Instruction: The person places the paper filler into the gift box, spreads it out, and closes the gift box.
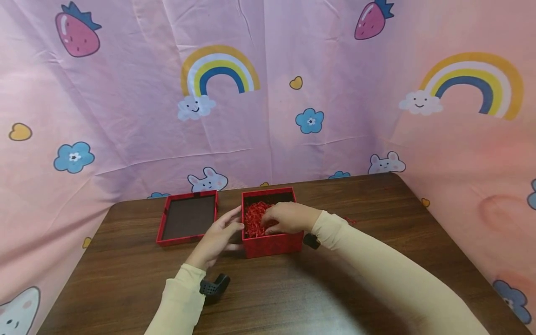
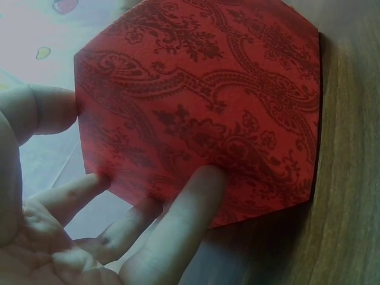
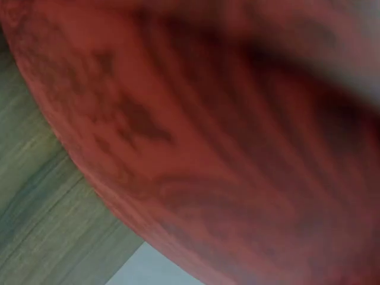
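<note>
A red patterned box [image 1: 273,246] stands without its lid in the middle of the table, with red shredded paper [image 1: 256,218] inside. My left hand [image 1: 218,237] touches the box's left side; the left wrist view shows its fingers [image 2: 184,225] spread fairly straight against the red wall [image 2: 237,113]. My right hand [image 1: 291,217] reaches over the box's right rim into the shreds, its fingertips partly hidden there. Whether it pinches any paper I cannot see. The right wrist view is blurred and filled mostly by the box's outer wall [image 3: 178,160].
The box lid [image 1: 188,218] lies to the left, its dark inside facing up. A few red shreds [image 1: 350,220] lie on the brown wooden table [image 1: 125,260], right of the box. Patterned pink cloth [image 1: 268,139] hangs behind and beside the table.
</note>
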Demonstrator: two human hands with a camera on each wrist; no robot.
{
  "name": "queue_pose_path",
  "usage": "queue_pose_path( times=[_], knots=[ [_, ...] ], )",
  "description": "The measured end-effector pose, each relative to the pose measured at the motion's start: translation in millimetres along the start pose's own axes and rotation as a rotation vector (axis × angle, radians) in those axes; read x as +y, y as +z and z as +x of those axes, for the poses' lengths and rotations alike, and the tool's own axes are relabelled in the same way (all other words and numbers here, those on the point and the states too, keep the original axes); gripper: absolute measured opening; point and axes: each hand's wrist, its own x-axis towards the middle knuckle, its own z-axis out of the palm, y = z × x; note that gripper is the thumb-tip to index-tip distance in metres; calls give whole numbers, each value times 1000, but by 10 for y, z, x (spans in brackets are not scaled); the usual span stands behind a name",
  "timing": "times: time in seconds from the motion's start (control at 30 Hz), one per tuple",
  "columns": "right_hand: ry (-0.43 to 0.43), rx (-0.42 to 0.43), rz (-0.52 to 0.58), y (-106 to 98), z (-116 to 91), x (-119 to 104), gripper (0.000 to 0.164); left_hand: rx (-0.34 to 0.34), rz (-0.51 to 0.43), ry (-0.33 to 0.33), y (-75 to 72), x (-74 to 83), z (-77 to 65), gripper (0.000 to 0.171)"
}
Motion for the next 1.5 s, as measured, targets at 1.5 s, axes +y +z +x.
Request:
queue_pose_path(
  times=[1.5],
  knots=[
    [239,262,104,426,-1844,1467,46,-12,-5,0,-10,9,0,63]
  ],
)
